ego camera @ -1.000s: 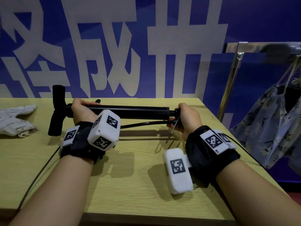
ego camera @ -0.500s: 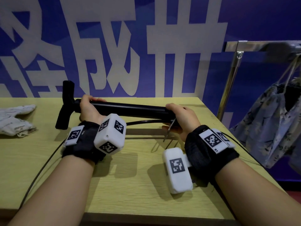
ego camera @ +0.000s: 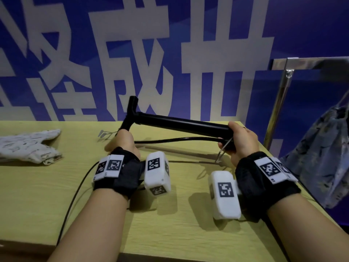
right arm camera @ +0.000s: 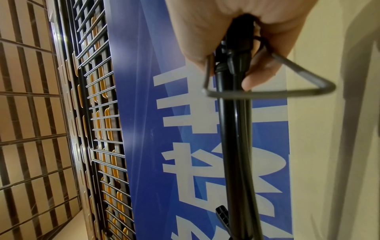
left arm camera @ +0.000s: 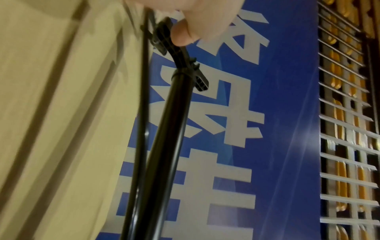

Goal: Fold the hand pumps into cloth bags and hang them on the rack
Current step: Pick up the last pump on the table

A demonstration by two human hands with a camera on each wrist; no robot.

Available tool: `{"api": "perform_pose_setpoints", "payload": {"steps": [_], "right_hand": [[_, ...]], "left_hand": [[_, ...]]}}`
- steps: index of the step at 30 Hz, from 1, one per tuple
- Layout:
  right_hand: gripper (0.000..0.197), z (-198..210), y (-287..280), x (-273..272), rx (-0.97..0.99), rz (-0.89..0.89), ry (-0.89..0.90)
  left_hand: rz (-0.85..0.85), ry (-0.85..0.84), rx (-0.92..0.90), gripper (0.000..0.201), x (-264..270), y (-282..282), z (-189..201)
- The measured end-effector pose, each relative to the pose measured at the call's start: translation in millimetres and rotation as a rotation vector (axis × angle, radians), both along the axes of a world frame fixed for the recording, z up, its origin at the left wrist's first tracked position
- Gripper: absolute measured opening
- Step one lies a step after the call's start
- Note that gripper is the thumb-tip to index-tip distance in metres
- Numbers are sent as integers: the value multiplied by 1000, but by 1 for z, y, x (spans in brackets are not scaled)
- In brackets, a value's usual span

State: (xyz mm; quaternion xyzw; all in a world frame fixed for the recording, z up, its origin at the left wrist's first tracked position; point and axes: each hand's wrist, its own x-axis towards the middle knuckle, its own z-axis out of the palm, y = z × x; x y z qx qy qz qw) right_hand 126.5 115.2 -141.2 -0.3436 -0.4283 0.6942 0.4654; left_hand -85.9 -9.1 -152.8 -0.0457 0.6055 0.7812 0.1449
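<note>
A black hand pump (ego camera: 181, 125) hangs tilted over the wooden table (ego camera: 56, 195), its T-handle (ego camera: 132, 106) raised at the left. My left hand (ego camera: 122, 140) grips the lower arm of that handle; in the left wrist view a fingertip (left arm camera: 185, 34) presses the black handle piece (left arm camera: 164, 35) above the barrel (left arm camera: 164, 129). My right hand (ego camera: 239, 140) holds the pump's base end, where the wire foot (right arm camera: 267, 92) sticks out past the fingers (right arm camera: 257, 78). The thin black hose (ego camera: 179, 139) runs under the barrel. A white cloth bag (ego camera: 28, 146) lies flat at the table's left.
A metal rack (ego camera: 283, 103) stands beyond the table's right edge. A blue flowered bag (ego camera: 321, 148) hangs from it. A blue wall with large white characters (ego camera: 207, 53) rises right behind the table. A cable (ego camera: 75, 191) trails from my left wrist.
The pump has moved right and its handle end has lifted off the table. My left hand slid from the barrel to the handle's lower arm. My right hand kept its hold.
</note>
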Motion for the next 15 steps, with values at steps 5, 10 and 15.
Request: {"api": "perform_pose_setpoints", "payload": {"steps": [5,10,15], "right_hand": [[19,0,4,2,-18,-15,57],[19,-1,7,2,0,-47,64],[8,-3,8,2,74,-104,2]], "left_hand": [[-249,-136,325,27,-1,-7,-2],[-160,-183,542,30,-3,-11,1],[21,2,477,27,6,-8,17]]}}
